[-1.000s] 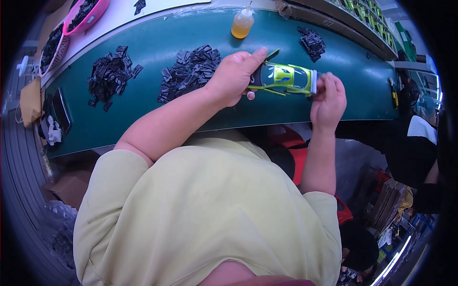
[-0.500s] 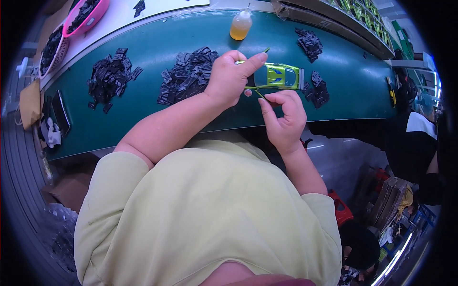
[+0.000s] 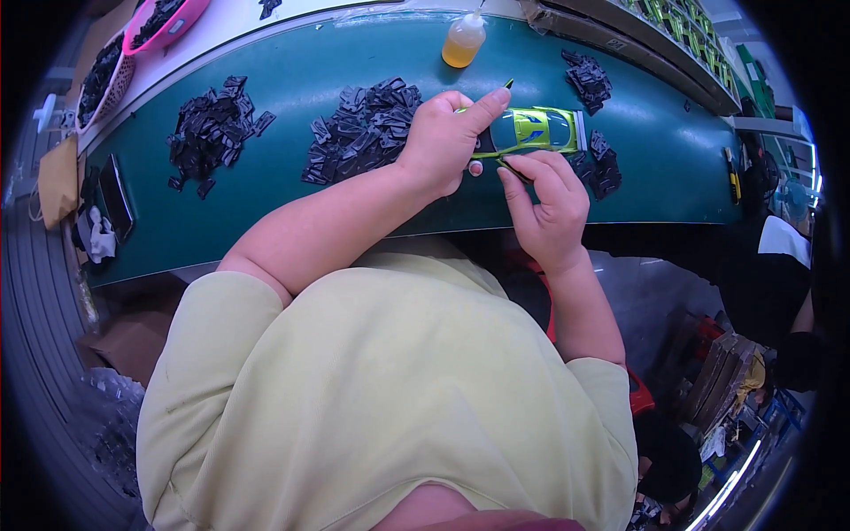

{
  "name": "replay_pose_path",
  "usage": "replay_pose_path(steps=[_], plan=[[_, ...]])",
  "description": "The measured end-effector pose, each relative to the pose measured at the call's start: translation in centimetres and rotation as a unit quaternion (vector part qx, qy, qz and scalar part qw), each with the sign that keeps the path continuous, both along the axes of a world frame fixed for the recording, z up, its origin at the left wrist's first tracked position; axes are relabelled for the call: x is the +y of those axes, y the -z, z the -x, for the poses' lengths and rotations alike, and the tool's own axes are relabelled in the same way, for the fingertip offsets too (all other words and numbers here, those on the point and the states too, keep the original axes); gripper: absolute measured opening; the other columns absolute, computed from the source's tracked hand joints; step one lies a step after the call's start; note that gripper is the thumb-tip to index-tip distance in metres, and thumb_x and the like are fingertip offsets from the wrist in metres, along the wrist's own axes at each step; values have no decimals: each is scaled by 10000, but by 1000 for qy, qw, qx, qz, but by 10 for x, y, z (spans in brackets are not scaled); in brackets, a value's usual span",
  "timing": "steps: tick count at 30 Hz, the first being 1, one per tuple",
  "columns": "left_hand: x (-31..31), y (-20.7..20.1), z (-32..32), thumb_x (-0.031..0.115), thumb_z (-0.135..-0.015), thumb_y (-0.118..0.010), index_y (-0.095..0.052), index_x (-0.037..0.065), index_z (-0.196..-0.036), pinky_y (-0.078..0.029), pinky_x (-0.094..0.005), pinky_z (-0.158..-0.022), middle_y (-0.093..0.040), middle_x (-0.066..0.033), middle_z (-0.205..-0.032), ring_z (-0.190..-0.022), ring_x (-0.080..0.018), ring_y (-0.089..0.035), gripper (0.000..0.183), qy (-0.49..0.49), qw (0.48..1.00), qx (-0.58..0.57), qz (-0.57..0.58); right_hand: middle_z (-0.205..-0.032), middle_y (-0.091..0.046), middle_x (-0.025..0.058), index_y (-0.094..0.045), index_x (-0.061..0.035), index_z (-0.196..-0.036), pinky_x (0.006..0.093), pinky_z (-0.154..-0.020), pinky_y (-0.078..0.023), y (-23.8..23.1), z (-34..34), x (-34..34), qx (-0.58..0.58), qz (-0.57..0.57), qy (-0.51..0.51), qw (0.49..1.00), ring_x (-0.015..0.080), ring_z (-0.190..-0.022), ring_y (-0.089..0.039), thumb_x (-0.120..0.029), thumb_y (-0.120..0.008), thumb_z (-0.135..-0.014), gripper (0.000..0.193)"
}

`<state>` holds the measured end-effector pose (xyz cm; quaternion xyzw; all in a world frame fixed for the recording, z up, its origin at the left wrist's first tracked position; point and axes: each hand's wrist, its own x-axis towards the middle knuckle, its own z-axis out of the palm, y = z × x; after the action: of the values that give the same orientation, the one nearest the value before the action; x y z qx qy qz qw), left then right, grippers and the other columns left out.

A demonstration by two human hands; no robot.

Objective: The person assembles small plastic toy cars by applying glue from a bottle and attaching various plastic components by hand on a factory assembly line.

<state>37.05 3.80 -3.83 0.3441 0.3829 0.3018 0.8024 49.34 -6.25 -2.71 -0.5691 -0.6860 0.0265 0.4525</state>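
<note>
A shiny bright green toy car body with blue marks and clear windows is held above the green tabletop. Around its left end my left hand is closed, thumb on top and a fingertip showing below. A small dark-tipped piece sticks out on the car's far side, by my left thumb. At the near side my right hand pinches a small dark part between thumb and forefinger, against or very close to the car's edge; contact is hard to make out.
Heaps of black plastic parts lie left, in the middle and in two smaller piles at right. A bottle of amber liquid stands behind. Pink basket far left, box of green car bodies far right. Another person is at right.
The whole view has shifted slightly, so the table things appear further right. My right fingers have come closer to the car's near side with the small part; my left hand keeps its hold.
</note>
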Motion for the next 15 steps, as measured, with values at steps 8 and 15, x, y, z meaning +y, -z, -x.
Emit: replay_pose_path(steps=[8,15], plan=[[1,-2,2,379,-851,-741,-472,74,-826,-395,-232,-376,-553,-43,-714,-533,-96,-510,408,-8,1000,-21,9,-750,-617,102,-642,-3,-816,305,-544,-473,-3,4,-4,82,16,22,996,245,-622,-602,26,-743,-737,131],[-2,-8,1,381,-861,-729,-483,89,-827,-356,-200,-344,-549,-24,-684,-473,-70,-478,383,-5,999,-37,6,-720,-615,99,-640,7,-810,292,-529,-460,-7,-11,-8,0,-27,-35,999,217,-603,-594,21,-763,-730,148]])
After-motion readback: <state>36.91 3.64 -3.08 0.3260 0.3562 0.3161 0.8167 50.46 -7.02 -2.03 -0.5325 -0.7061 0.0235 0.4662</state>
